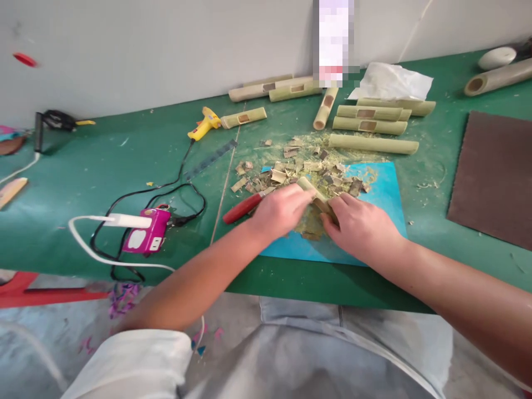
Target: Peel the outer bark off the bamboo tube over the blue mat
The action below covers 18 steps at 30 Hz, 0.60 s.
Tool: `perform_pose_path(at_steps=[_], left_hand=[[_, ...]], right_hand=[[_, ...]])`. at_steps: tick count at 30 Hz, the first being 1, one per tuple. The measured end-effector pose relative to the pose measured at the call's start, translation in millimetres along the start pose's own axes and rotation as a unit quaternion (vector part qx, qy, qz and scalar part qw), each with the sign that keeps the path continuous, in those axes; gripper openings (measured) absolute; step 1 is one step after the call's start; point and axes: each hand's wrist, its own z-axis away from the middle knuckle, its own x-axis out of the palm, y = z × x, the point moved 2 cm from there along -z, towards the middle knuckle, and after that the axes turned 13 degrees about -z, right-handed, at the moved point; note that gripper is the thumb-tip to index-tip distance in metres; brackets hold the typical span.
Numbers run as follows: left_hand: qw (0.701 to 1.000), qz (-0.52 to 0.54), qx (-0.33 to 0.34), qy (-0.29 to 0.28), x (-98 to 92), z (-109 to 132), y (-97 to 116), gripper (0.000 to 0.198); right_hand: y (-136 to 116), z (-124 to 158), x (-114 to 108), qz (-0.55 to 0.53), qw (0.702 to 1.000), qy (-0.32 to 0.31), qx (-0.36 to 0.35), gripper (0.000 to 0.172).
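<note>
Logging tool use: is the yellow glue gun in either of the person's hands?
No, the yellow glue gun lies on the green table, while the left hand and right hand are on a bamboo tube.

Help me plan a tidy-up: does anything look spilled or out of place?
Yes: pale scraps spill past the blue sheet onto the green tabletop, and purple bits litter the floor, off the work surface.

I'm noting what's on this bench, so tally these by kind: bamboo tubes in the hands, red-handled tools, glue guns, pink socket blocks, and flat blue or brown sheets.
Held bamboo tube: 1
Red-handled tool: 1
Yellow glue gun: 1
Pink socket block: 1
Flat sheets, blue sheet and brown sheet: 2
Total: 6
</note>
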Motion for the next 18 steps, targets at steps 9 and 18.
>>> perform_pose_path(at_steps=[9, 18], left_hand=[[1.000, -0.030, -0.007, 0.005, 0.6, -1.8, 3.6, 0.031], [1.000, 0.000, -0.020, 0.002, 2.4, -1.6, -1.2, 0.029]], right_hand=[[0.7, -0.4, 1.0, 0.009, 1.000, 0.006, 0.000, 0.029], [0.3, 0.3, 1.3, 0.011, 0.999, 0.045, -0.025, 0.025]])
